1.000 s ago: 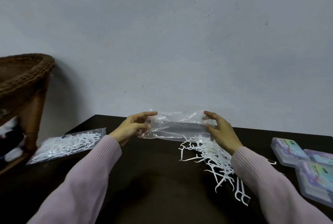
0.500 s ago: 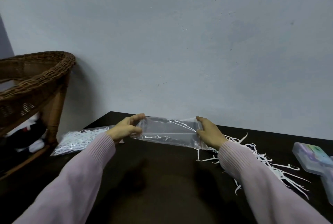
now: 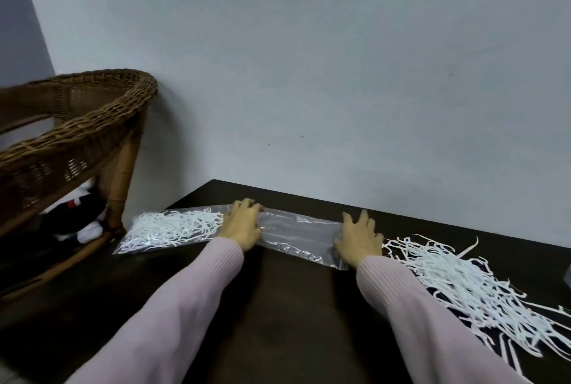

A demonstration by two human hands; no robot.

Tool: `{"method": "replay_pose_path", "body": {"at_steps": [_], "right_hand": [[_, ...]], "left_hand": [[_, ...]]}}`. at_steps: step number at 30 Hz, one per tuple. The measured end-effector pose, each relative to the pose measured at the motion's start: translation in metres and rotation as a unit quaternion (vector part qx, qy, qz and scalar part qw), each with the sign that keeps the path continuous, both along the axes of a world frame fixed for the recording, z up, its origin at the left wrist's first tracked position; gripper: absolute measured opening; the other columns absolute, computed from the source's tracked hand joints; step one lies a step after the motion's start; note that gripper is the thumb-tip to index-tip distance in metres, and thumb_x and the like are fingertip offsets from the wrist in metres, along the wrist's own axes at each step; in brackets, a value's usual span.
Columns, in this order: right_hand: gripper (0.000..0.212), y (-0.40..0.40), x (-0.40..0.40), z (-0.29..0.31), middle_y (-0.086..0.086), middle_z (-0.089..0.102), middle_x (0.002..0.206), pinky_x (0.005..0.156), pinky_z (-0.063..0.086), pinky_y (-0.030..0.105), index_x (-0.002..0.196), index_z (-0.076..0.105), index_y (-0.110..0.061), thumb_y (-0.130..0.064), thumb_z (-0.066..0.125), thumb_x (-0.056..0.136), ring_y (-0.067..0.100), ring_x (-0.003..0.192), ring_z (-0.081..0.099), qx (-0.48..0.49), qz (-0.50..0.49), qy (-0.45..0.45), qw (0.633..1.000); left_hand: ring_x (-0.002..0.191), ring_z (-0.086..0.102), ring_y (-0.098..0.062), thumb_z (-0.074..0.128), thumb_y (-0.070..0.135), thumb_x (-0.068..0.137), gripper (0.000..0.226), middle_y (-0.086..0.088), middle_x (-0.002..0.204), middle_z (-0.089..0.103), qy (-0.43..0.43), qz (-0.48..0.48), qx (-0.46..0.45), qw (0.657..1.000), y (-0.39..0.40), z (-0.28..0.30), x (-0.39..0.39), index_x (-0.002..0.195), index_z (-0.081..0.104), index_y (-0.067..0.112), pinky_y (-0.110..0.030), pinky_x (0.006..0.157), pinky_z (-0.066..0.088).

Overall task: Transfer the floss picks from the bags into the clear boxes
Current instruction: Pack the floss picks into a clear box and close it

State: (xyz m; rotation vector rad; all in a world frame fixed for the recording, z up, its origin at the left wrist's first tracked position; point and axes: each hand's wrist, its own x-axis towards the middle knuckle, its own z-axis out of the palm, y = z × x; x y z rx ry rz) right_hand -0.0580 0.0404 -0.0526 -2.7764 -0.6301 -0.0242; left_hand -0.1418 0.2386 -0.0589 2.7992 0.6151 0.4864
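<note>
Head camera view: a person in pale pink sleeves (image 3: 173, 315) holds an empty clear plastic bag (image 3: 298, 234) flat on a dark table (image 3: 278, 337) set against a grey wall (image 3: 340, 74). The left hand (image 3: 242, 227) rests palm-down on the bag's left end, fingers close together and slightly bent over the plastic. The right hand (image 3: 358, 240) lies on the bag's right end, fingers spread and laid flat. Loose white floss picks (image 3: 469, 285) lie heaped on the table just right of the right hand. A second bag, full of picks (image 3: 173, 230), lies just left of the left hand. A wicker chair (image 3: 71, 124) stands beside the table's left edge.
</note>
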Motion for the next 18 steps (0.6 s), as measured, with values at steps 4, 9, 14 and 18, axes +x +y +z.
{"method": "replay_pose_path", "body": {"at_steps": [4,9,14,18], "right_hand": [[0.057,0.012,0.003,-0.007,0.007,0.003,0.157,0.116,0.014,0.042,0.148,0.014,-0.009,-0.018,0.038,0.098,0.022,0.145,0.008,-0.014,0.127,-0.028,0.991],[0.053,0.028,0.006,-0.021,0.011,-0.001,0.157,0.117,0.014,0.041,0.148,0.011,-0.007,-0.011,0.029,0.098,0.028,0.144,0.010,-0.016,0.162,0.089,0.983],[0.056,0.037,0.011,-0.023,0.015,-0.008,0.156,0.118,0.004,0.042,0.150,0.001,-0.012,-0.024,0.024,0.100,0.029,0.145,-0.006,-0.055,0.132,0.113,0.983],[0.058,0.041,0.013,-0.025,0.015,-0.011,0.156,0.116,0.000,0.041,0.149,-0.004,-0.012,-0.028,0.023,0.101,0.030,0.144,-0.009,-0.082,0.120,0.112,0.983]], "left_hand": [[0.141,0.024,-0.019,0.045,0.009,0.096,0.047,-0.005,0.153,0.028,0.000,-0.108,-0.063,0.992,-0.010,-0.007,0.013,0.143,0.035,0.014,-0.034,0.117,0.019],[0.146,0.006,-0.020,0.037,0.030,0.101,0.054,-0.006,0.158,0.008,0.088,-0.139,-0.105,0.981,-0.013,-0.017,0.023,0.149,0.018,0.017,-0.037,0.118,0.008],[0.146,-0.005,-0.017,0.026,0.037,0.102,0.053,0.000,0.159,-0.002,0.152,-0.111,-0.072,0.980,-0.012,-0.024,0.024,0.150,0.008,0.025,-0.049,0.116,-0.004],[0.145,-0.012,-0.018,0.026,0.039,0.102,0.055,0.002,0.158,-0.009,0.170,-0.099,-0.038,0.980,-0.011,-0.025,0.029,0.150,0.002,0.029,-0.051,0.114,-0.006]]}}
